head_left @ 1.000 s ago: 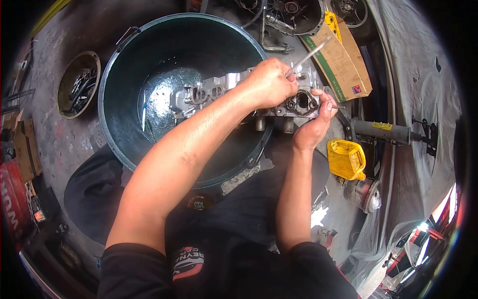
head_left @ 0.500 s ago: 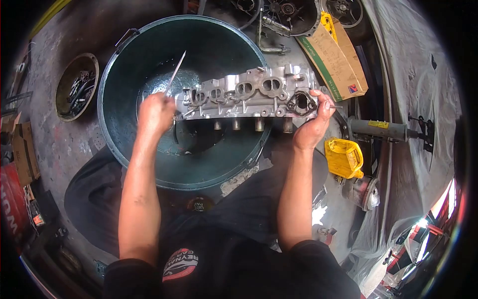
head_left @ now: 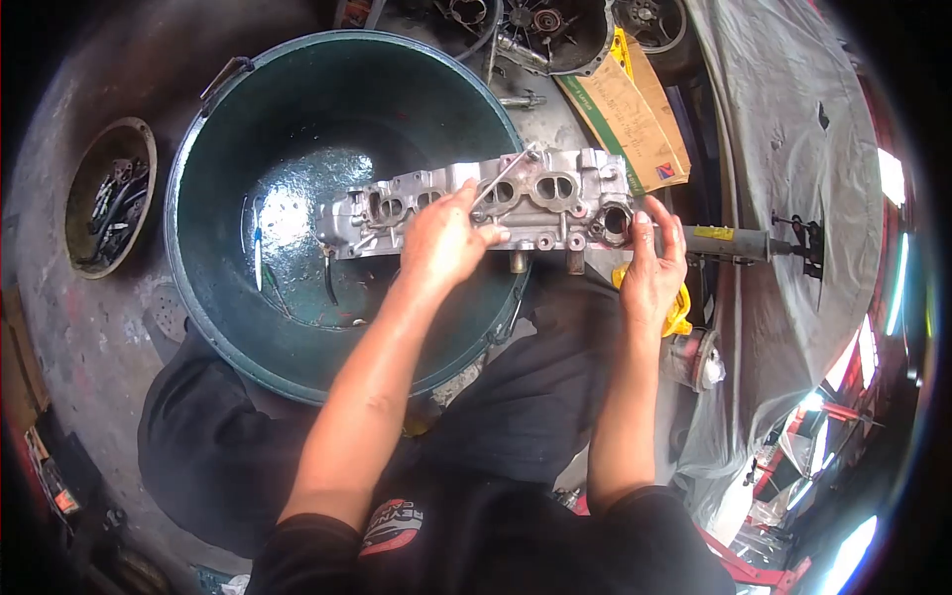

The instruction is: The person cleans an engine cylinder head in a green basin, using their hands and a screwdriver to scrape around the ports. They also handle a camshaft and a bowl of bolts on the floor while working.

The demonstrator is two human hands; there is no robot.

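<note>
A grey metal engine cylinder head (head_left: 456, 193) lies tilted across the right side of a large dark green tub (head_left: 183, 268), its row of ports facing up. My left hand (head_left: 443, 241) is closed round a thin metal rod (head_left: 509, 177), which slants up and right over the ports to the head's far edge. Its grip end is hidden in my fingers. At the right end of the cylinder head, beside a dark round opening (head_left: 613, 225), my right hand (head_left: 652, 273) grips the edge with bent fingers.
Inside the tub are wet liquid, a thin light-coloured stick (head_left: 259, 260) and a dark hose piece (head_left: 330, 281). A bowl of metal parts (head_left: 79, 253) stands left. Cardboard (head_left: 635, 119), a shock absorber (head_left: 729, 246) and a yellow container (head_left: 678, 312) lie right, near a plastic sheet (head_left: 783, 129).
My left hand has moved right with the rod, from the head's left end to its middle ports. My right hand has shifted its fingers at the right end. The view has swung slightly.
</note>
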